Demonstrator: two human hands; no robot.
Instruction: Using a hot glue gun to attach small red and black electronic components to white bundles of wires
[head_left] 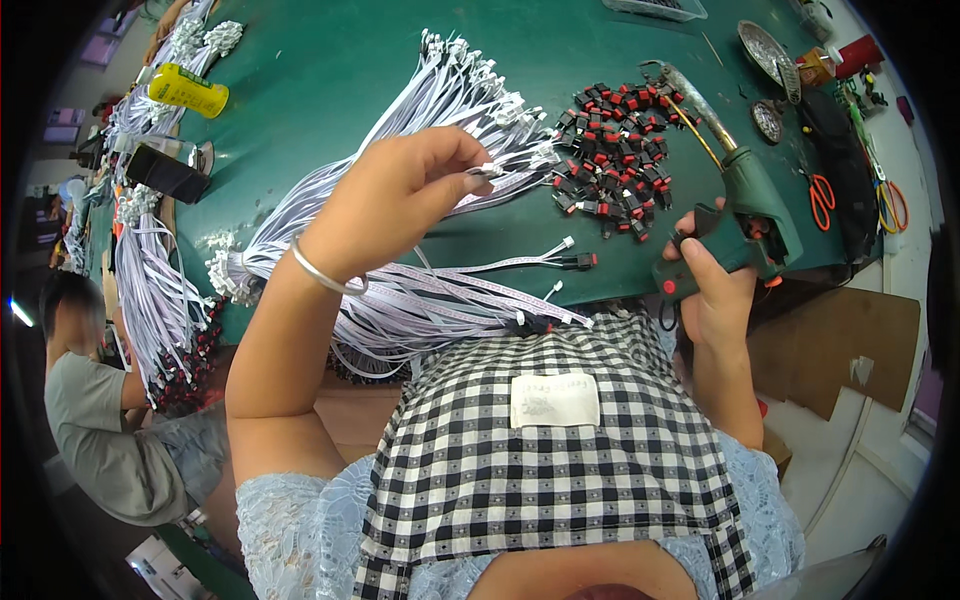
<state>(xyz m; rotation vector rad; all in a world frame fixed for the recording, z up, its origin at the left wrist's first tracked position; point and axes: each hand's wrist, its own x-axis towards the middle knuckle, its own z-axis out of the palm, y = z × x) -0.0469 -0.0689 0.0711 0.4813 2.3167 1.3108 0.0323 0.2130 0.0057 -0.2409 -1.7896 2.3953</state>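
My left hand [395, 190] is closed in a pinch over the bundle of flat white cables [425, 95], thumb and forefinger gripping a cable end by a small white connector [486, 170]. Its exact contact is partly hidden by the fingers. My right hand [718, 285] is wrapped round the handle of a green soldering gun [755, 195], whose metal nozzle points up and left past a heap of small black-and-red switches [610, 150]. Nearer me lies a second spread of cables [430, 300]; one has a black-and-red switch [580, 261] at its end.
Orange-handled scissors [822, 200], a metal dish [768, 60] and a small round tin [767, 122] lie at the right. A yellow bottle [188, 90] and a dark phone [168, 173] are at the left. Beyond more cables [150, 290], another person [115, 430] sits.
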